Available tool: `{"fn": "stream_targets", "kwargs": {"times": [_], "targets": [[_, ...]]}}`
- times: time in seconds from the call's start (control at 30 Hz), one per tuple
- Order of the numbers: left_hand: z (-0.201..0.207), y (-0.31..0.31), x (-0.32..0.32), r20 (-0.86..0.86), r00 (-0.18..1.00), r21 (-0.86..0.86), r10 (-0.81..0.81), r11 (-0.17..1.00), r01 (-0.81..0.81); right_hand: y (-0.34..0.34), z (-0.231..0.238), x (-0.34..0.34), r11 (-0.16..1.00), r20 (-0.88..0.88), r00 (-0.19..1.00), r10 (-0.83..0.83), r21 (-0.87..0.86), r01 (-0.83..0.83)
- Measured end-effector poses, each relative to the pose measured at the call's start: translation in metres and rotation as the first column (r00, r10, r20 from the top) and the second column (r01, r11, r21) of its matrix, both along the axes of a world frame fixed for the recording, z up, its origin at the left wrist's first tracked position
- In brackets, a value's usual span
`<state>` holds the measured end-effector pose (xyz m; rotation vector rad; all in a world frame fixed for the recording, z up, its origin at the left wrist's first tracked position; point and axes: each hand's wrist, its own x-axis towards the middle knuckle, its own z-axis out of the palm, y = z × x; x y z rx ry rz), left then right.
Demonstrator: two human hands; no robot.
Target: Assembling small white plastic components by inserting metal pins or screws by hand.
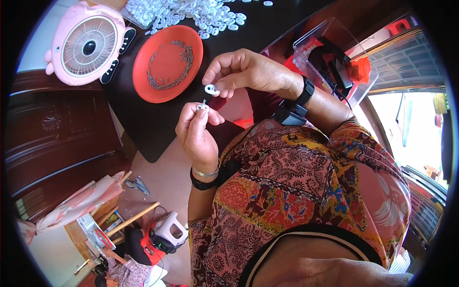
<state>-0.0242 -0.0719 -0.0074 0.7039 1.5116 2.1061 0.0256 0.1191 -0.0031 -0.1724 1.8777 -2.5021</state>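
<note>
My left hand (197,131) pinches a small white plastic piece (202,107) between thumb and fingers, with a thin grey pin (204,102) standing up from it. Just above and to the right, my right hand (244,74) grips a white oval piece with a hole (210,90) by its edge. The two pieces are close together but look apart. Beyond my hands lies a round red plate (160,52) with many thin grey pins (185,60) spread in a ring. A heap of similar white plastic pieces (184,13) covers the far part of the dark table.
A pink fan (88,45) stands left of the plate on the dark table (143,129). To the right is a clear plastic bin (334,33) with black and red things inside. At lower left, another person (126,268) is near a grey-white stool (170,230).
</note>
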Motion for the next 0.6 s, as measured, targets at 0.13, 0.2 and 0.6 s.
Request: {"fn": "stream_targets", "kwargs": {"times": [0.13, 0.2, 0.6], "targets": [[0.000, 0.002, 0.002, -0.017, 0.999, -0.015, 0.043, 0.999, -0.043, -0.002, -0.004, 0.001, 1.000, -0.015, 1.000, -0.010, -0.024, 0.010], [0.000, 0.002, 0.002, -0.033, 0.998, -0.025, 0.056, 0.998, -0.057, -0.004, -0.003, 0.001, 0.985, 0.084, 0.996, 0.010, -0.170, 0.004], [-0.001, 0.002, 0.002, -0.011, 0.999, -0.005, 0.038, 0.999, -0.038, -0.008, -0.011, -0.001, 0.946, 0.146, 0.987, 0.069, -0.324, -0.018]]}}
